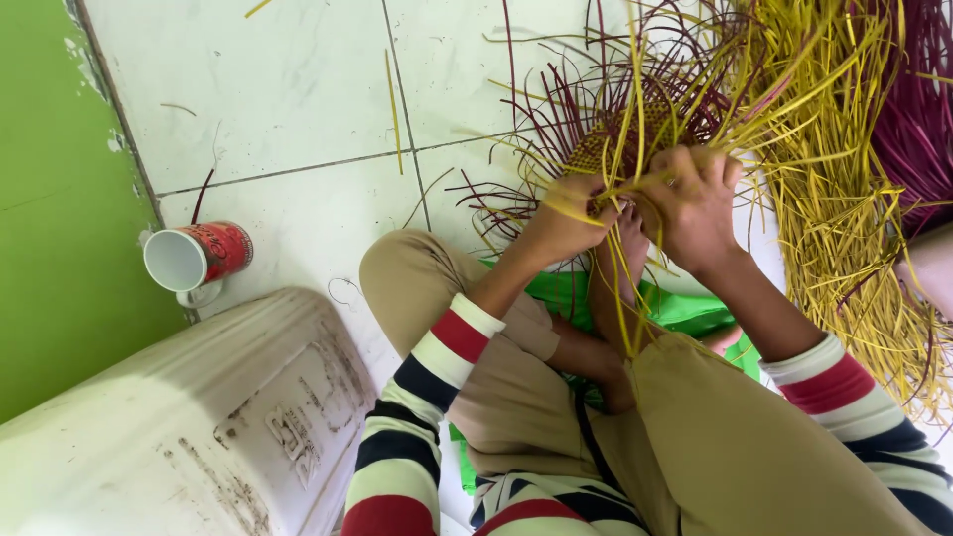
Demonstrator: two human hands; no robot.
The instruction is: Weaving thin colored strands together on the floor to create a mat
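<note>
My left hand [564,218] and my right hand [690,203] both grip yellow strips at the edge of a small woven piece [615,139] with loose yellow and dark red strands fanning out around it. The two hands sit close together, fingers closed on the strips. My bare foot [620,268] rests just below them, pressing on strands. I sit cross-legged on a green mat [685,308] in tan trousers and striped sleeves.
A big heap of yellow strips [844,179] and a dark red bundle [918,109] lie at the right. A red and white mug [199,256] lies on its side on the white tiled floor [288,89], beside a green wall [60,199] and a white plastic container [189,417].
</note>
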